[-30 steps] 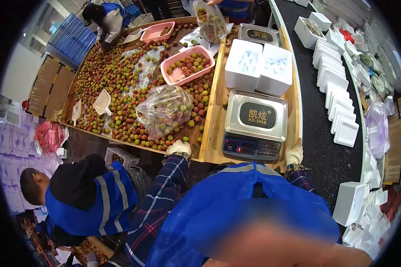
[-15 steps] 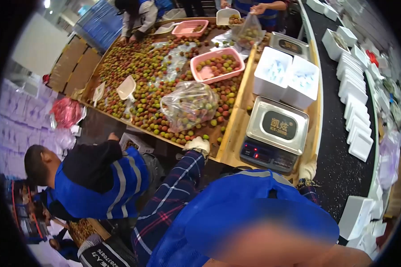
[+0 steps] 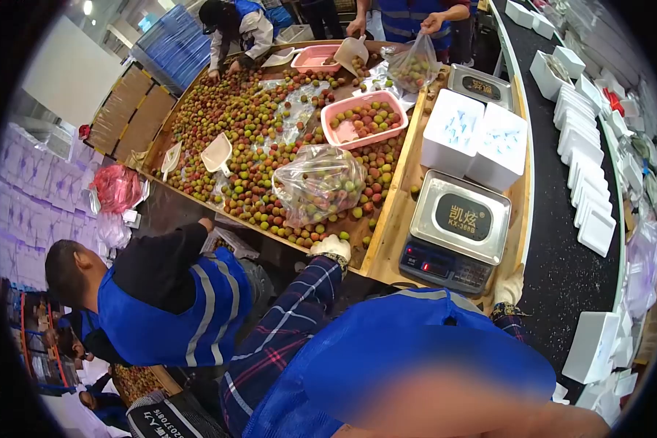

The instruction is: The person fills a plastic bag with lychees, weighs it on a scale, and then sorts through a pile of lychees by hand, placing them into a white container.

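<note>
Presently rests left hand (image 3: 331,248) on near edge of wooden table (image 3: 387,241) and places right hand (image 3: 509,289) at table's corner, beside scale (image 3: 460,219); prob. for support of body, approx. one arm on each side. White gloves on both. No fruit or bag seen in left grip, only contact w/ edge; cannot tell how far closed, b/c of glove and view from above. Same for right: touching wood, nothing seen inside, finger curl unclear. At 12 o'clock from left hand, near but apart: clear bag (image 3: 317,182) w/ fruit inside, lying on loose fruit (image 3: 252,197). At 1 o'clock from bag: pink basket (image 3: 365,120), partly filled, seemingly for easy reach. At 11 o'clock from right hand: same scale, display lit. At 12 o'clock from scale: two foam boxes (image 3: 445,155), side by side, perhaps for being close to weighing. At 3 o'clock from right hand: black belt (image 3: 573,292).
</note>
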Tool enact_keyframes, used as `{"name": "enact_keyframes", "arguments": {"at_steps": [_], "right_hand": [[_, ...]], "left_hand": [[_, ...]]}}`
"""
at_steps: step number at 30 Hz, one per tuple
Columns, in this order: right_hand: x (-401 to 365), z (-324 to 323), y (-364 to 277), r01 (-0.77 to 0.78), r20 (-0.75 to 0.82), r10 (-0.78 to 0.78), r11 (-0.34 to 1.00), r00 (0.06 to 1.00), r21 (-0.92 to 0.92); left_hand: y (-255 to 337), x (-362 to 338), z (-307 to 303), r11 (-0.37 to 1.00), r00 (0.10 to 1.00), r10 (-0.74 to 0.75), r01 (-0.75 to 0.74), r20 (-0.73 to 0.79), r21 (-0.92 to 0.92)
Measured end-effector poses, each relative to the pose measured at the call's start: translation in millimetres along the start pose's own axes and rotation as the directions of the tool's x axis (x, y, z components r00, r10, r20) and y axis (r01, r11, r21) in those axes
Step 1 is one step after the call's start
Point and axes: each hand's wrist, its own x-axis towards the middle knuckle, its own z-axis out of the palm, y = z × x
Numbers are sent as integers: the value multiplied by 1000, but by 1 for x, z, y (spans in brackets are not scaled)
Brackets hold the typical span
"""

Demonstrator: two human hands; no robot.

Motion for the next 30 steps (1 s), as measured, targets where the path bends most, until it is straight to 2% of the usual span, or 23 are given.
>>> {"name": "enact_keyframes", "arguments": {"at_steps": [7,9,11,13,14,22,23,24,25,26,27,28,29,30], "right_hand": [[2,22,25,10,-54,-9,1000,999,7],[15,10,30,18,54,-30,978,998,207],[18,6,33,-37,77,29,993,997,111],[5,-5,28,-28,20,27,996,999,81],[3,-14,20,-55,93,47,995,995,77],[-14,-13,14,-43,88,39,998,995,43],[-16,-13,14,-31,93,26,998,995,52],[-15,-3,20,-33,97,28,998,995,48],[-14,6,25,-5,17,5,1000,1000,18],[-15,18,29,45,-46,-45,999,998,-16],[-20,17,26,41,-13,-41,998,999,-58],[-20,24,22,25,-14,-25,999,1000,-36],[-21,31,19,12,-13,-12,1000,1000,-18],[-26,27,15,55,-32,-55,998,998,-8]], "left_hand": [[1,-11,1,999,1000,18,-18,2,-34],[-1,16,28,999,999,35,-35,16,-37],[14,-7,13,1000,1000,-6,6,3,7],[8,-8,16,986,989,131,-138,73,92],[6,3,22,999,998,12,-15,65,41],[4,-10,13,995,994,-83,79,72,58],[-6,20,30,995,994,-78,74,70,62],[-23,72,64,991,997,6,-16,71,135],[-38,91,91,976,993,77,-93,88,196],[-33,71,79,990,993,63,-75,101,117],[-22,38,37,999,993,20,-24,117,39],[-14,-8,-1,992,991,98,-105,93,73],[-21,3,3,993,992,81,-88,95,74],[-28,12,10,1000,999,14,-13,36,-28]]}}
